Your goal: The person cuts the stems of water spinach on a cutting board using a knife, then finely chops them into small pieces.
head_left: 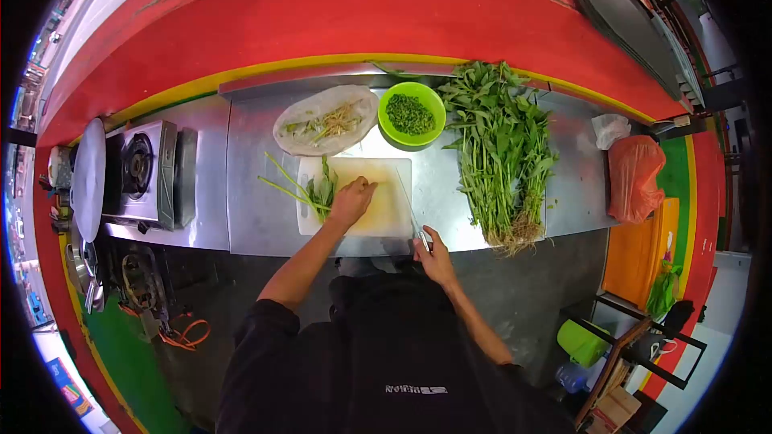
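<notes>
My right hand [435, 255] grips a knife [411, 207] by its handle. The thin blade points away from me along the right edge of a white cutting board [390, 165]. Over the middle of the board is my left hand [353, 199], fingers pinched together; whatever they hold, if anything, is too small to make out. Just left of that hand, leafy green stalks [322, 190] lie on the board, their stems reaching past its left edge. A bright green bowl [413, 140] behind the board contains chopped greens [409, 114]. Beside it sits a clear plastic bag [291, 141] with stems and roots [334, 120].
A large bunch of leafy greens [503, 153] with roots lies on the metal counter [434, 185] to the right. Farther right are a red plastic bag [636, 177] and a small white bag [611, 130]. A gas stove [143, 165] stands at the left. A red wall [338, 20] rises behind.
</notes>
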Demonstrator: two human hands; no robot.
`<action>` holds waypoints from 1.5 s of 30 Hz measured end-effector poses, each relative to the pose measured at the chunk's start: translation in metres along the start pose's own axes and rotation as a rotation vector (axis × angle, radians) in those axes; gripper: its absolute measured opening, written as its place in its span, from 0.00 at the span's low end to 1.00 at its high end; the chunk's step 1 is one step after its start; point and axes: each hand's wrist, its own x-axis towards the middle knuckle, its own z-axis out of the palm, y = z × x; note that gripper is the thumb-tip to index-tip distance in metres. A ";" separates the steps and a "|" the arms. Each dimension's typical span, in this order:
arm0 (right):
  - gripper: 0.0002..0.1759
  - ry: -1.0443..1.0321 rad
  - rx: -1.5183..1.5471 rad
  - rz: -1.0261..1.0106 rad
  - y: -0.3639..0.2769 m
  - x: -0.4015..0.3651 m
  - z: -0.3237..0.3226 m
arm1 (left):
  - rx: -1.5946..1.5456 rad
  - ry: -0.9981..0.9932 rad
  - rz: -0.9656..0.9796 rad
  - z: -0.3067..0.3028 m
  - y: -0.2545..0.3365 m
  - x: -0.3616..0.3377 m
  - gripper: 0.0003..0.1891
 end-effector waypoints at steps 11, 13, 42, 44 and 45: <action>0.29 -0.086 -0.131 0.059 -0.051 -0.038 0.001 | 0.151 -0.122 0.191 0.001 0.001 0.009 0.22; 0.29 -0.083 -0.146 0.059 -0.047 -0.038 0.005 | 0.139 -0.165 0.196 0.000 -0.001 0.010 0.22; 0.28 -0.110 -0.202 0.167 -0.063 -0.021 0.002 | 0.148 -0.346 0.250 0.004 -0.003 0.020 0.25; 0.27 -0.110 -0.220 0.162 -0.065 -0.021 0.001 | 0.157 -0.338 0.261 0.004 -0.003 0.020 0.25; 0.27 -0.107 -0.204 0.155 -0.065 -0.020 0.001 | 0.167 -0.328 0.273 0.005 -0.004 0.019 0.25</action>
